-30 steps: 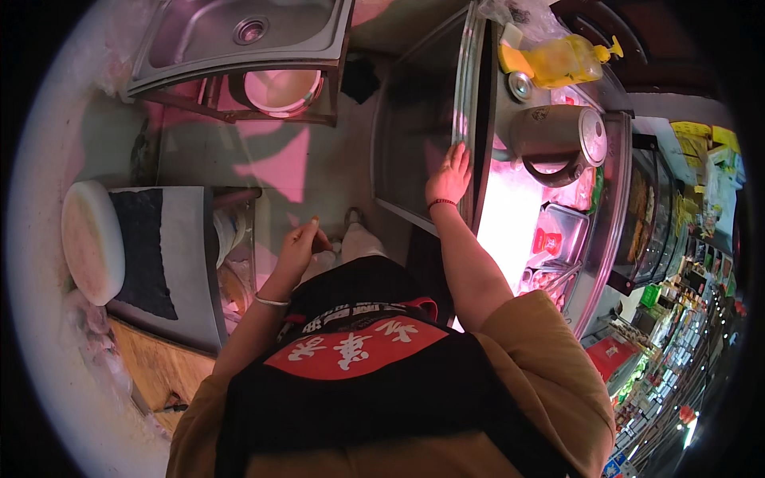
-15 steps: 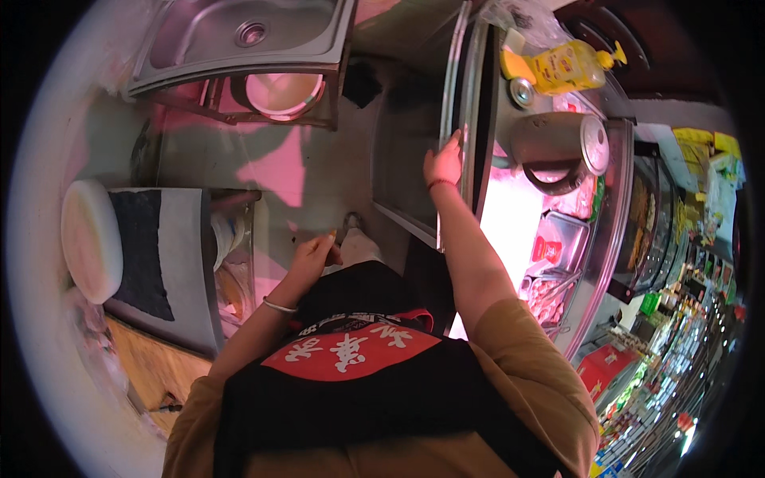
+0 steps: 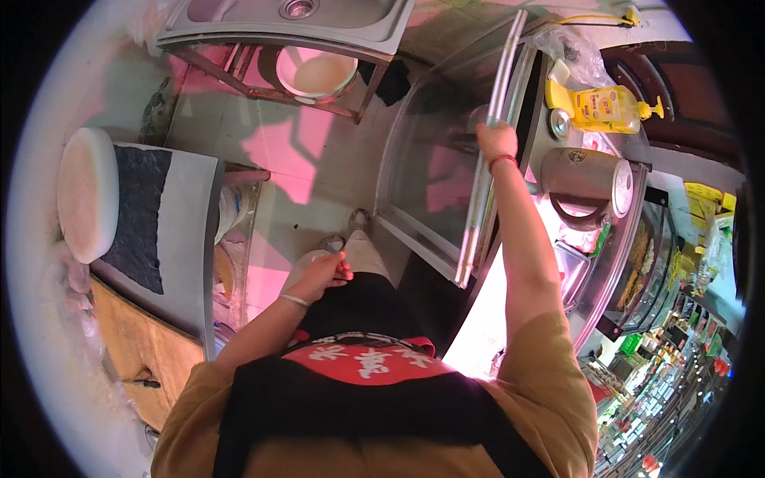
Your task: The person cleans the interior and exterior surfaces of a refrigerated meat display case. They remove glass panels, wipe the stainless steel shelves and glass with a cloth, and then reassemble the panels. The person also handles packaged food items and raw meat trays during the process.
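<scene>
My right hand (image 3: 499, 142) is closed round the metal-framed edge of a glass panel (image 3: 430, 163) beside a lit display case (image 3: 488, 307). The panel stands out to the left of the case. My left hand (image 3: 320, 276) hangs in front of my black apron (image 3: 343, 309), its fingers loosely bent and a little apart. Nothing shows in it. On the case top to the right lie a grey cylindrical container with a dark handle (image 3: 586, 179), a yellow pump bottle (image 3: 610, 109) and a small round metal tin (image 3: 559, 123).
A steel sink (image 3: 362, 24) stands ahead, with a pale basin (image 3: 317, 73) under it. At left, a grey-topped table (image 3: 187, 207) bears a thick round white board (image 3: 88, 195). A wooden board (image 3: 147, 342) lies nearer. Metal trays (image 3: 570, 267) sit inside the case.
My right hand still grips the panel, whose frame now stands at a different angle, further apart from the case. The view has shifted. My left hand stays in front of me, fingers slightly rearranged.
</scene>
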{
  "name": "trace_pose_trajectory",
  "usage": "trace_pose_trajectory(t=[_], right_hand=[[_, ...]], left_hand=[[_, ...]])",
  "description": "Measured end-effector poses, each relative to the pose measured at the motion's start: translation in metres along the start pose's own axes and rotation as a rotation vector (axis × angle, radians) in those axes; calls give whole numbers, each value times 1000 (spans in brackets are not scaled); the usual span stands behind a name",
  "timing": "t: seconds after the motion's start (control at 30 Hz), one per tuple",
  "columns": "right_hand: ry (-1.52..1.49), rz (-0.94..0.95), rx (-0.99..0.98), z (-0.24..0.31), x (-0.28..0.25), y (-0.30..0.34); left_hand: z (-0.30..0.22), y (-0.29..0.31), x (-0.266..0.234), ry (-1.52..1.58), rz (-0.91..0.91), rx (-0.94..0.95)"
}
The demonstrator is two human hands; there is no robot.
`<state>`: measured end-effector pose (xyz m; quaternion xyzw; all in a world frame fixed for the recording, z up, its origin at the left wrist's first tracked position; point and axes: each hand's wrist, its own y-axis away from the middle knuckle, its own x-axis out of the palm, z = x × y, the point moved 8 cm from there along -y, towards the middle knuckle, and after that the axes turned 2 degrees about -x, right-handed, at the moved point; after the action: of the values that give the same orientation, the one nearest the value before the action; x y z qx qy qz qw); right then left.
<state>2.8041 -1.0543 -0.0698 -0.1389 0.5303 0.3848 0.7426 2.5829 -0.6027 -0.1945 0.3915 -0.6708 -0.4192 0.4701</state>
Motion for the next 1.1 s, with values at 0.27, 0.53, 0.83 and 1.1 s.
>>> trace_pose_trajectory(t=[0.27, 0.53, 0.83, 1.1], right_hand=[[-445, 29, -4, 28, -164, 116], [-365, -120, 3, 60, -273, 310], [-667, -342, 46, -1, -333, 510], [-789, -594, -113, -65, -387, 689]], left_hand=[[84, -59, 54, 352, 72, -586], [140, -60, 86, 533, -63, -452], [162, -17, 111, 452, -176, -332], [192, 27, 149, 383, 33, -119]])
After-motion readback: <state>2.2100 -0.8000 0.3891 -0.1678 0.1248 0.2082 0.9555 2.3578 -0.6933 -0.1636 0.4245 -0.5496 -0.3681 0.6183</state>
